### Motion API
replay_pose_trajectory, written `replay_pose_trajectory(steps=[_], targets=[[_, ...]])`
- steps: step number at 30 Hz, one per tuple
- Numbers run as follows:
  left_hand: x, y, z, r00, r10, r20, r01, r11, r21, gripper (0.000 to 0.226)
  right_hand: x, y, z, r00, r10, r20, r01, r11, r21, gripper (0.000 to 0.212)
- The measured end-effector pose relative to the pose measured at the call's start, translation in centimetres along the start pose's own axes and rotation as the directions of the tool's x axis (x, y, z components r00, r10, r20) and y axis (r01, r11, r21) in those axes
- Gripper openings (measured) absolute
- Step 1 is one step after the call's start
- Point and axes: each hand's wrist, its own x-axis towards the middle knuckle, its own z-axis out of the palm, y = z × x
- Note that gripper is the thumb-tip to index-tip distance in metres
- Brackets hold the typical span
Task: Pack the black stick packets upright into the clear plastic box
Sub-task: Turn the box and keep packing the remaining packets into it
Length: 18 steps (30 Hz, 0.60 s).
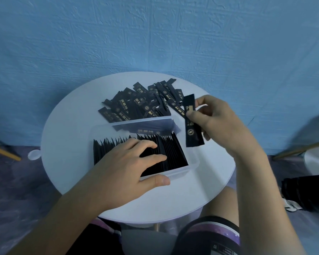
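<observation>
- One black stick packet [191, 124] is pinched, nearly upright, by the thumb and fingers of the right hand [215, 119], at 2 o'clock from the clear plastic box [179, 172].
- A row of packets [173, 151] stands upright inside the box.
- The left hand [125, 168] lies open on this row, thumb at the near wall.
- Loose packets [136, 104] lie in a pile at 12 o'clock, on the round white table [68, 148].
</observation>
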Motion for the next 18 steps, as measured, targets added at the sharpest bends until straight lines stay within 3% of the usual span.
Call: replay_pose_trajectory(steps=[3, 7, 9, 14, 18], targets=[[0.0, -0.1, 0.2, 1.000, 0.004, -0.006, -0.004, 1.000, 0.012, 0.073, -0.8, -1.2, 1.8, 0.997, -0.047, 0.055, 0.062, 0.954, -0.294, 0.015], [0.0, -0.1, 0.2, 1.000, 0.005, -0.010, -0.005, 1.000, 0.017, 0.071, -1.5, -1.4, 4.5, 0.989, 0.017, 0.147, 0.088, 0.731, -0.677, 0.030], [0.0, -0.2, 0.3, 1.000, 0.012, -0.021, -0.011, 1.000, 0.025, 0.070, -1.9, -1.5, 5.1, 0.983, 0.051, 0.176, 0.090, 0.702, -0.706, 0.032], [0.1, -0.1, 0.4, 0.999, 0.015, -0.042, -0.013, 0.999, 0.050, 0.069, -1.4, -1.6, 4.7, 0.936, 0.207, 0.284, 0.045, 0.731, -0.681, 0.023], [0.0, -0.2, 0.4, 0.999, 0.019, -0.040, -0.017, 0.999, 0.043, 0.071, -0.5, -1.8, 4.7, 0.891, 0.306, 0.336, -0.018, 0.763, -0.646, 0.028]])
